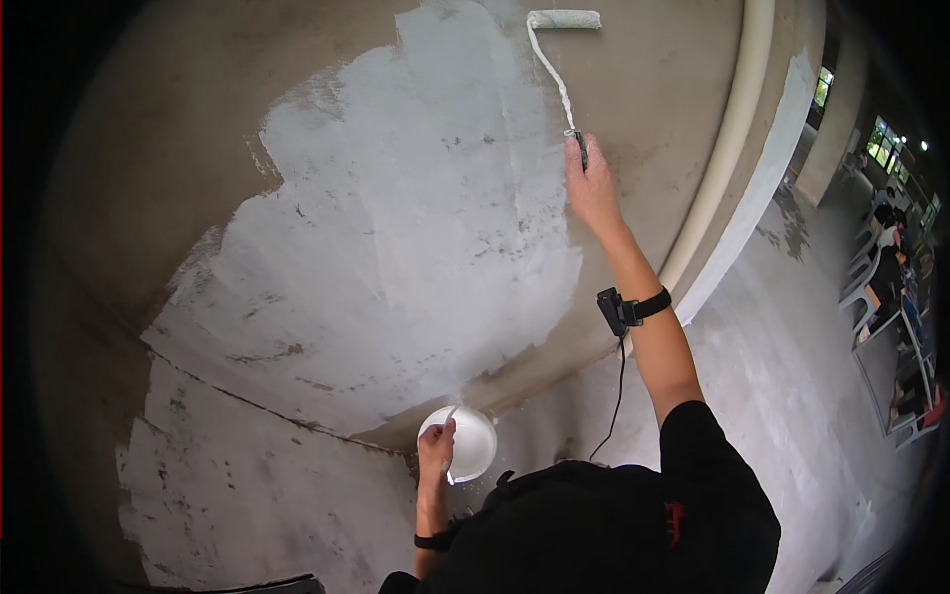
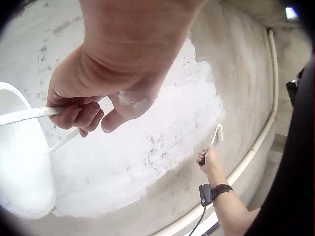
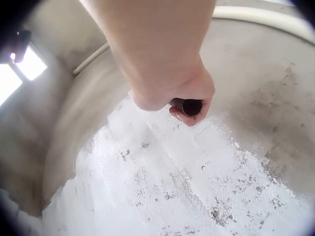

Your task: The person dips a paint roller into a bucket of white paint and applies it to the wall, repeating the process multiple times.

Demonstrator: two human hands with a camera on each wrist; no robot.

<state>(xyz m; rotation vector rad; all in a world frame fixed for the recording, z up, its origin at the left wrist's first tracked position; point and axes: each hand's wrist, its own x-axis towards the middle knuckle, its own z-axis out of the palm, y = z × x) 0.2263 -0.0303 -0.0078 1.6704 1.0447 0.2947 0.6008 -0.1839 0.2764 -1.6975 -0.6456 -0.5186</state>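
My head camera, farthest back, looks forward and down at the wall [image 1: 416, 198]. My left wrist view faces it past my left grip [image 2: 93, 88], close up; my right wrist camera [image 1: 612, 311], past my right grip [image 3: 172, 91]. Head and left wrist views share the bucket [image 1: 494, 445] and roller [image 1: 564, 19].

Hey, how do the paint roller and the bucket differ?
The paint roller is long and thin; the bucket is broad and round. The right hand grips the roller's straight dark handle; the left hand holds the bucket's curved white handle. Both look largely white.
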